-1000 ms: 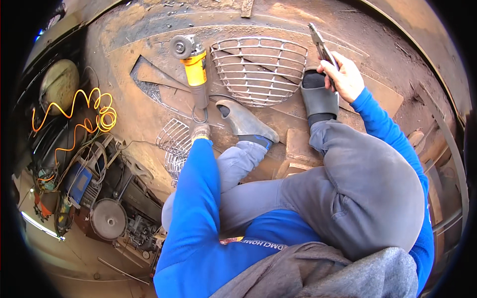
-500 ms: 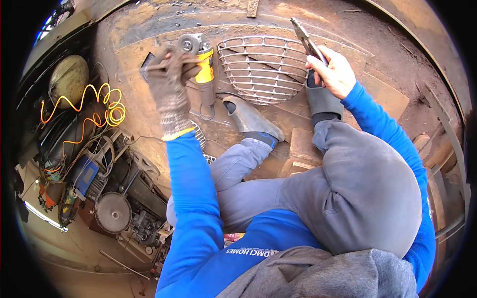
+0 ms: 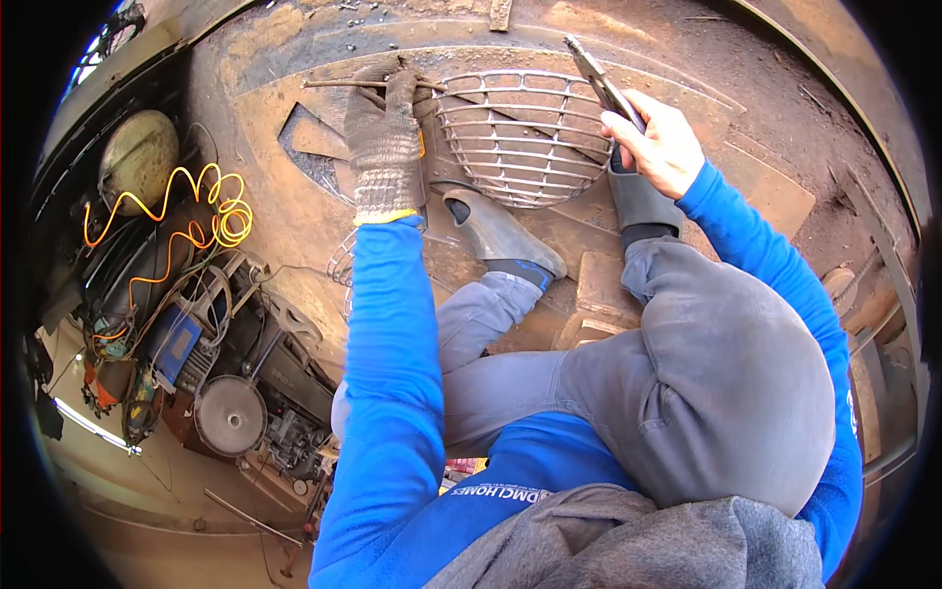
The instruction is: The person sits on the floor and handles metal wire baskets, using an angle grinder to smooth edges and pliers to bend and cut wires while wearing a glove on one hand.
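My left hand (image 3: 385, 133), in a dirty knitted glove, is closed around a thin brown metal rod (image 3: 329, 83). The rod lies crosswise, sticking out on both sides of the fingers. Its right end comes up to the left rim of a curved metal grille (image 3: 525, 137) on the floor plate. Behind the glove an angle grinder is mostly hidden; a strip of its yellow body shows. My bare right hand (image 3: 655, 142) grips a pair of dark pliers (image 3: 599, 77), jaws pointing up and left over the grille's right corner.
My shoes (image 3: 491, 228) stand just below the grille. A rusty plate with a dark angular cutout (image 3: 314, 147) lies to the left. Farther left are a coiled yellow-orange hose (image 3: 231, 221), a rounded tank (image 3: 137, 162) and machinery. Another piece of wire grating (image 3: 341, 260) is beside my left forearm.
My left hand has moved away from me and to the right with the rod, now covering most of the grinder. My right hand and the pliers have hardly moved.
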The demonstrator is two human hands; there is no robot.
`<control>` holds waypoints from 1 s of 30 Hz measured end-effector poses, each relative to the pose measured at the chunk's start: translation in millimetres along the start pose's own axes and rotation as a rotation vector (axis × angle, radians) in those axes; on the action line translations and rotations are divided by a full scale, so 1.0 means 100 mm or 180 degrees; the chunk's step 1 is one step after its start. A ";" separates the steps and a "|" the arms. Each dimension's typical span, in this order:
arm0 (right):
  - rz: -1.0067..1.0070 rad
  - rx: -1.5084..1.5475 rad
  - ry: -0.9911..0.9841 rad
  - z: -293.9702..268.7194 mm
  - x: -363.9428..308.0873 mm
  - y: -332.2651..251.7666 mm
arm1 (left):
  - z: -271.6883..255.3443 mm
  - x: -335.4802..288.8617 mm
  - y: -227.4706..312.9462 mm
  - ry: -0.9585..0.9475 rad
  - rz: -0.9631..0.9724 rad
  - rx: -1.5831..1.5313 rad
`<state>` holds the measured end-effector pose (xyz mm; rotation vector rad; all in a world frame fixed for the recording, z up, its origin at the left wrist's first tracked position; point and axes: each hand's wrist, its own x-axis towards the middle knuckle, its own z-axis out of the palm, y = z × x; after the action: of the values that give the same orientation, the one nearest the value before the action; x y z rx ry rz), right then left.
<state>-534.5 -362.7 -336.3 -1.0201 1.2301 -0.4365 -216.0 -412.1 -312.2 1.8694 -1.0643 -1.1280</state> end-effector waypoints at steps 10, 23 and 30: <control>-0.0107 -0.0051 -0.0010 0.06 0.03 0.02 | -0.06 0.12 -0.15 0.0117 0.0261 0.0750; -0.2739 -0.1341 0.0398 0.24 0.38 -1.07 | 0.09 0.00 0.02 -0.0207 0.0881 0.1100; -0.2415 -0.2299 0.0112 0.48 0.57 -1.39 | -0.06 0.13 -0.34 -0.0102 0.0851 0.1568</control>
<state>-439.0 -457.8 -254.0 -2.1269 1.0043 -0.6011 -197.4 -408.4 -344.0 1.9921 -1.6707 -0.7886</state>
